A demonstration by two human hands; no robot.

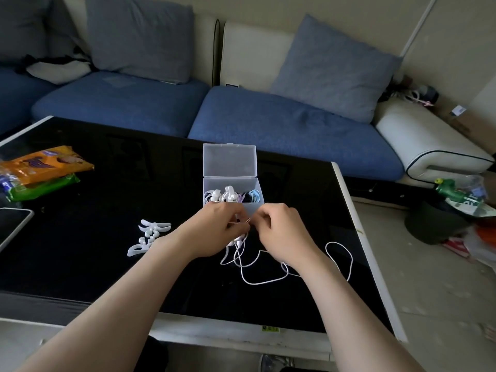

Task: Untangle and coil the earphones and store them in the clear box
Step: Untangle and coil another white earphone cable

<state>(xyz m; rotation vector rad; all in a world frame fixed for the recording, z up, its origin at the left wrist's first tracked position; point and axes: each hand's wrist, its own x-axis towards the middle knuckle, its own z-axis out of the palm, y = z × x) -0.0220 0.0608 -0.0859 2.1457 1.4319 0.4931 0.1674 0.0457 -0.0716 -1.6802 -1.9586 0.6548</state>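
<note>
Earphones (257, 281) – one white set – lie partly in the hands and partly on the black table (107, 251). The loose cable runs in open loops across the tabletop below and to the right of the right hand (281, 232); one large loop reaches out near the table's right edge.

Left hand (214, 229): fingers curled, gripping the upper part of the cable, with white earbud parts hanging just beneath it. Right hand: fingers curled, thumb and forefinger pinching a thin strand stretched between the two hands. Both hands are held close together, just in front of the clear box (230, 181).

The box stands on the table with its lid (229, 160) hinged upright. Inside it sit coiled sets – white ones (214, 196) at the left, a dark one (245, 197) and a light blue one (254, 196) at the right.

White cable winders (150, 234) lie on the table just left of the left wrist. Snack packets (45, 163) and a phone (12, 224) lie at the table's left side. A blue sofa (268, 124) stands beyond.
</note>
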